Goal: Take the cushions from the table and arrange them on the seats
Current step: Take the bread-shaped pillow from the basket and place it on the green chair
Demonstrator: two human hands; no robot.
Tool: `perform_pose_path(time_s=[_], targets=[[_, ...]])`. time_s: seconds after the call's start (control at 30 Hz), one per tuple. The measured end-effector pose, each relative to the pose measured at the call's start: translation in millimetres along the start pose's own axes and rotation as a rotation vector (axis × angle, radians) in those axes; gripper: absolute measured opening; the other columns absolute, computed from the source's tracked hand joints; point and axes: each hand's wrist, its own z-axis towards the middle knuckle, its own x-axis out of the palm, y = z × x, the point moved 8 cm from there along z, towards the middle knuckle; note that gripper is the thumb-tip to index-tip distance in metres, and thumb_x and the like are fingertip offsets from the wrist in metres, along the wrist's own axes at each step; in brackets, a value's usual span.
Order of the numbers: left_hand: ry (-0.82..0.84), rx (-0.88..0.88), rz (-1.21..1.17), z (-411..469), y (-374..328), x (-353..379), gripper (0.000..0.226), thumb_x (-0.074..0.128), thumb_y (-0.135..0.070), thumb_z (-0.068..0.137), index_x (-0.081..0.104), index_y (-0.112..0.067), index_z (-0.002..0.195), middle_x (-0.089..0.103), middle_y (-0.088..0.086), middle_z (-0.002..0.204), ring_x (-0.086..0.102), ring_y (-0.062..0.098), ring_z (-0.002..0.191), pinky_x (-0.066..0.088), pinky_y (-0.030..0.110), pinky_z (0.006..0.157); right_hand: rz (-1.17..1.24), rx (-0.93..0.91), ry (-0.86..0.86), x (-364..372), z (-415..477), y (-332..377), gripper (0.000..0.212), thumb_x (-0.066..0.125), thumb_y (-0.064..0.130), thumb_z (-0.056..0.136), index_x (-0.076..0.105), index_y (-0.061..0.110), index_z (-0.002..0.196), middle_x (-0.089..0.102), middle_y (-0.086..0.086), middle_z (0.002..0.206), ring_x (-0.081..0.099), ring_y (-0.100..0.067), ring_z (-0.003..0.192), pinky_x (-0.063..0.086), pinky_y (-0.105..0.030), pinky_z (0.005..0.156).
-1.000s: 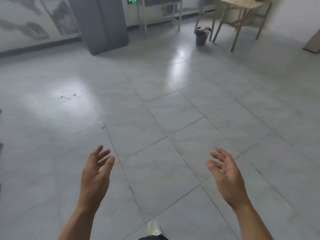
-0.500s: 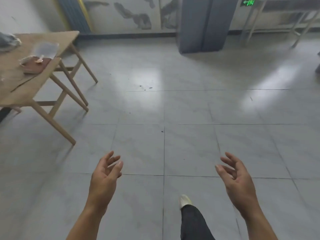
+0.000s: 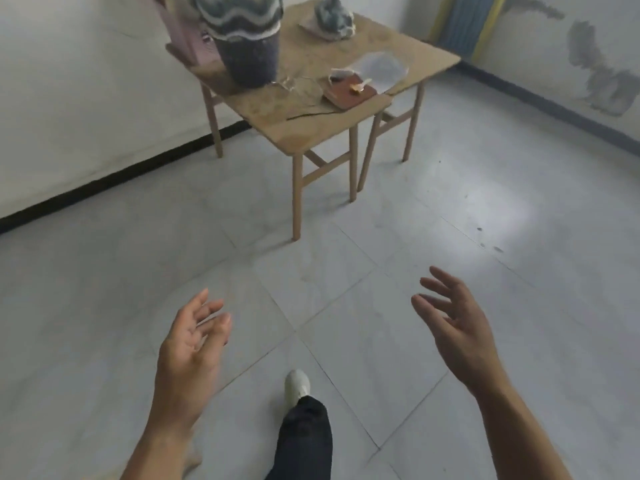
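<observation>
A dark cushion with a wavy grey-and-white band [image 3: 244, 32] stands on the wooden table [image 3: 301, 109] at the top centre, with a pink cushion [image 3: 180, 29] partly hidden behind it. Both hands hang in front of me over the tiled floor, well short of the table. My left hand [image 3: 190, 344] is held out with relaxed fingers and holds nothing. My right hand [image 3: 457, 323] is held out the same way, fingers spread and empty. No seat is in view.
On the table lie a grey-green crumpled thing [image 3: 334, 17], a brown flat object [image 3: 349, 91] and a clear plastic sheet [image 3: 381, 69]. A white wall with a black skirting [image 3: 114, 171] runs on the left. My foot in a white shoe [image 3: 297, 384] steps forward.
The view has swung left: the table moved from the left edge to the top centre and looks nearer. Both hands stay raised and empty.
</observation>
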Motion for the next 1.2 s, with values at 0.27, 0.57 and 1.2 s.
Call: perform_pose_path(time_s=[0.27,0.57,1.2], targets=[[-0.206,-0.046,-0.153,203,-19,-54,0.047,0.069,-0.011,0.096,0.055,-0.019,0.14,0.069,0.0,0.125,0.066,0.023,0.121,0.054,0.045,0.096,-0.017,-0.095,0.166,180,190,86,0.055,0.068,0.02,0.095,0.049,0.021,0.147,0.064,0.004,0.132,0.063,0.003,0.108,0.05,-0.002,0.074],[-0.251,0.03,-0.074,403,-73,-80,0.046,0.063,-0.008,0.099,0.054,-0.019,0.143,0.068,-0.004,0.128,0.068,0.016,0.117,0.053,0.041,0.096,0.029,-0.171,0.237,309,356,172,0.055,0.066,0.033,0.091,0.05,0.024,0.144,0.063,0.015,0.127,0.064,0.01,0.107,0.05,-0.004,0.077],[-0.519,-0.07,-0.056,862,-133,-197,0.04,0.062,-0.01,0.1,0.056,-0.024,0.137,0.069,-0.008,0.123,0.069,0.017,0.113,0.052,0.047,0.101,-0.035,-0.256,0.486,682,753,361,0.053,0.069,0.03,0.094,0.049,0.028,0.143,0.062,0.019,0.127,0.065,0.003,0.109,0.053,-0.009,0.081]])
